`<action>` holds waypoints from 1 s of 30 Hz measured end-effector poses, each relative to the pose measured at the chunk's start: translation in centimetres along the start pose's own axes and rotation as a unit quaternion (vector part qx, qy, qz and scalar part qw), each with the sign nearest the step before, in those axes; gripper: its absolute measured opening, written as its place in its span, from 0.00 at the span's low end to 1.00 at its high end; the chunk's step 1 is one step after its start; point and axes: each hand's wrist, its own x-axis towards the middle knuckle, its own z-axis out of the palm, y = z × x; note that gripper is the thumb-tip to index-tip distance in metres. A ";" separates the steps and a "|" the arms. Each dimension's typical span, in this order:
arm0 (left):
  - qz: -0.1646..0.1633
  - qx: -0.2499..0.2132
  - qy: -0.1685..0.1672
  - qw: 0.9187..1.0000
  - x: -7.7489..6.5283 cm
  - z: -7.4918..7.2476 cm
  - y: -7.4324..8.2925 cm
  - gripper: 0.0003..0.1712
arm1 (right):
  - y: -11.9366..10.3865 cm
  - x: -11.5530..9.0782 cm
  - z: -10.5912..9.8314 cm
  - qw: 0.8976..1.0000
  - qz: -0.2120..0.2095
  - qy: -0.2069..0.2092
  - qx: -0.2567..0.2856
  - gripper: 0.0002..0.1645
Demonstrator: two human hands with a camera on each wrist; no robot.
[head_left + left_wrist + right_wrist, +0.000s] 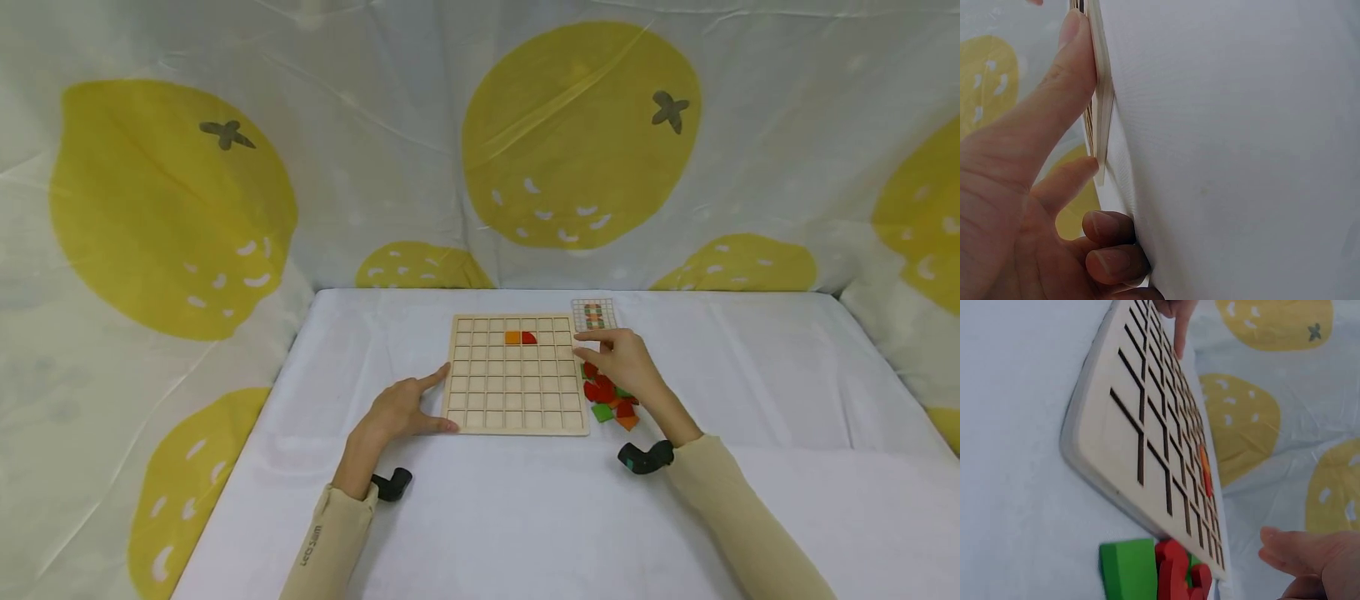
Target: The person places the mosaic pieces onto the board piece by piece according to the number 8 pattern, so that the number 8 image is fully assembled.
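A square wooden grid board lies flat on the white cloth. Near its far edge, an orange square tile and a red quarter-round tile sit side by side in neighbouring cells. My left hand is spread at the board's near left corner; thumb and index finger touch its edges, and the other fingers curl in underneath in the left wrist view. Over the board's right edge hovers my right hand, thumb and index finger apart, with no tile visible between them. Below it lies a pile of red, green and orange tiles.
A small pattern card with a printed grid lies beyond the right hand, by the board's far right corner. A green block lies by the board edge in the right wrist view. A lemon-print curtain hangs behind the table.
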 end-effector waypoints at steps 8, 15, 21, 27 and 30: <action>0.006 -0.005 0.007 1.000 -0.1 -0.1 -0.1 0.62 | 1.8 -2.1 -1.5 0.999 0.043 0.000 -0.007 0.21; 0.007 -0.008 0.007 1.000 -0.1 -0.2 0.0 0.62 | 2.5 -2.3 -1.0 0.998 0.041 -0.039 -0.004 0.24; 0.004 -0.011 0.005 1.000 0.0 0.0 -0.3 0.62 | 2.8 -1.8 -0.6 0.997 -0.006 -0.071 -0.016 0.24; 0.010 -0.005 0.007 1.000 0.1 0.0 -0.3 0.62 | 2.8 -1.5 -0.5 0.998 0.001 -0.057 -0.038 0.24; 0.010 -0.004 0.006 1.000 0.0 -0.1 -0.2 0.62 | 3.0 -1.4 -0.5 0.998 0.009 -0.050 -0.042 0.25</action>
